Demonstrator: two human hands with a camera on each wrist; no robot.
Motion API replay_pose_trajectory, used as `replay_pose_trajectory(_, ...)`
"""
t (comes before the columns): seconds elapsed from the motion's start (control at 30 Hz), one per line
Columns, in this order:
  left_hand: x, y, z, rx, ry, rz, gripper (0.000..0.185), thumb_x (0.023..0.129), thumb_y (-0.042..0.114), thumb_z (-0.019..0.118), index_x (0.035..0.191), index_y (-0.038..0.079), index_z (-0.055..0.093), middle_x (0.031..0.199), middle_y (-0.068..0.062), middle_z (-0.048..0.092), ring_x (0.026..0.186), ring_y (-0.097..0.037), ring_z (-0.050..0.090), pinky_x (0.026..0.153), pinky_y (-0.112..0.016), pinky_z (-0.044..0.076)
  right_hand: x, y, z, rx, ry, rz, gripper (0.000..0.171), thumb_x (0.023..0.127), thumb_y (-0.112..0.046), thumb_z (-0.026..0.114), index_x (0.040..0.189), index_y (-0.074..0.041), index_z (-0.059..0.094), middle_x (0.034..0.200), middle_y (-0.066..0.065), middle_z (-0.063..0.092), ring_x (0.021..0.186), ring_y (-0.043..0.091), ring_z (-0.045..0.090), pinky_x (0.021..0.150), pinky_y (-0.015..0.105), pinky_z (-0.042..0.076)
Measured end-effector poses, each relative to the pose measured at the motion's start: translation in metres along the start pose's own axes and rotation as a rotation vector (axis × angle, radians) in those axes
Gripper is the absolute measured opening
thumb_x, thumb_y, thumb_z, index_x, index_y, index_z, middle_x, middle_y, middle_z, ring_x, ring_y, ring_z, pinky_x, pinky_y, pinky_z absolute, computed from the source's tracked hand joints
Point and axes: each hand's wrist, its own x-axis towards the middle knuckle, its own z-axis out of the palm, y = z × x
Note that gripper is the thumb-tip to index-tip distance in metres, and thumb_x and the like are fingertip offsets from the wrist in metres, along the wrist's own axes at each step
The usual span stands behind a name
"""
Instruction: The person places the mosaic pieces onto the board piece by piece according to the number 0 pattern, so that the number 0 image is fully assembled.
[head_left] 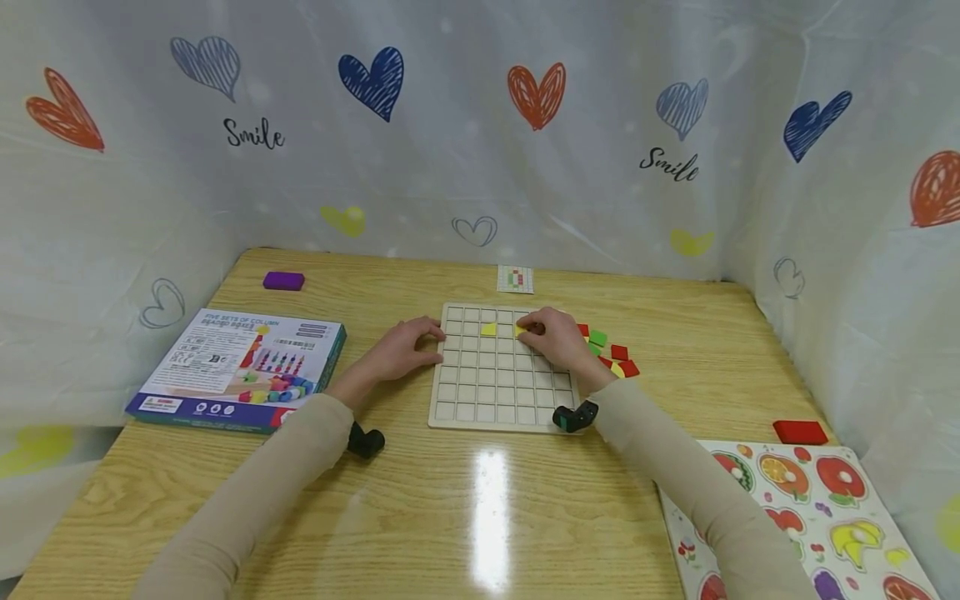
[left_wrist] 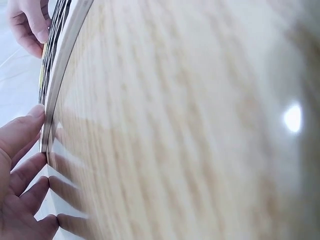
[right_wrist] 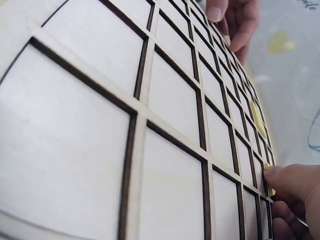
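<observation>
A pale wooden grid board (head_left: 501, 392) lies flat mid-table. My left hand (head_left: 429, 343) rests with straight fingers against the board's left edge; the left wrist view shows the fingertips (left_wrist: 35, 116) touching that edge (left_wrist: 62, 65). My right hand (head_left: 529, 330) lies over the board's upper right, its curled fingers pinching a small yellow piece (head_left: 519, 331) down in a cell. In the right wrist view the piece (right_wrist: 270, 190) peeks out between two fingertips (right_wrist: 290, 179). Another yellow piece (head_left: 489, 329) sits in a cell two squares to the left.
Loose red, green and yellow pieces (head_left: 609, 351) lie just right of the board. A pattern card (head_left: 515, 279) lies behind it and a purple block (head_left: 283, 281) sits far left. A toy box (head_left: 240, 367) is at left, a red block (head_left: 800, 432) and fruit puzzle (head_left: 817, 517) at right.
</observation>
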Motion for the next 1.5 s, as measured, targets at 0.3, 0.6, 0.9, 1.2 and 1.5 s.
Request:
replay_pose_trajectory(0.3, -0.001, 0.001, -0.001, -0.007, 0.003, 0.007, 0.033, 0.093, 0.017, 0.069, 0.122, 0.004, 0.062, 0.147, -0.018, 0.044, 0.142, -0.035, 0.031, 0.118, -0.055, 0.011, -0.003, 0.000, -0.003, 0.079, 0.021, 0.030, 0.031, 0.095, -0.017, 0.066, 0.123, -0.004, 0.068, 0.115, 0.012, 0.065, 0.098, 0.025, 0.061, 0.086, 0.041, 0.051)
replay_pose_trajectory(0.6, -0.002, 0.002, 0.000, -0.014, 0.002, 0.017, 0.034, 0.093, 0.018, 0.068, 0.123, 0.003, 0.061, 0.147, -0.019, 0.044, 0.142, -0.036, 0.030, 0.118, -0.055, 0.010, -0.039, 0.004, -0.037, 0.194, 0.115, 0.143, 0.037, 0.099, -0.029, 0.060, 0.129, -0.009, 0.063, 0.120, 0.010, 0.064, 0.108, 0.027, 0.059, 0.088, 0.044, 0.051)
replay_pose_trajectory(0.9, -0.001, 0.000, 0.002, -0.023, 0.004, 0.011, 0.034, 0.093, 0.018, 0.068, 0.124, 0.004, 0.060, 0.148, -0.019, 0.043, 0.142, -0.036, 0.030, 0.119, -0.053, 0.010, -0.103, 0.027, -0.077, 0.296, 0.192, 0.268, 0.050, 0.097, -0.045, 0.057, 0.135, -0.013, 0.059, 0.127, 0.009, 0.061, 0.111, 0.029, 0.059, 0.086, 0.036, 0.053)
replay_pose_trajectory(1.2, -0.002, -0.001, 0.001, -0.030, 0.008, -0.007, 0.036, 0.093, 0.019, 0.068, 0.125, 0.004, 0.059, 0.148, -0.019, 0.043, 0.142, -0.036, 0.030, 0.119, -0.052, 0.009, -0.137, 0.053, -0.090, 0.200, 0.150, 0.330, 0.048, 0.100, -0.034, 0.057, 0.137, -0.003, 0.055, 0.129, 0.017, 0.060, 0.113, 0.029, 0.055, 0.085, 0.025, 0.049)
replay_pose_trajectory(1.5, -0.002, 0.001, 0.002, -0.029, 0.011, 0.002, 0.036, 0.093, 0.018, 0.068, 0.124, 0.003, 0.060, 0.147, -0.019, 0.043, 0.142, -0.036, 0.031, 0.119, -0.053, 0.009, -0.143, 0.080, -0.079, 0.121, 0.073, 0.345, 0.052, 0.098, -0.030, 0.061, 0.138, 0.002, 0.052, 0.128, 0.022, 0.059, 0.114, 0.035, 0.056, 0.097, 0.049, 0.047)
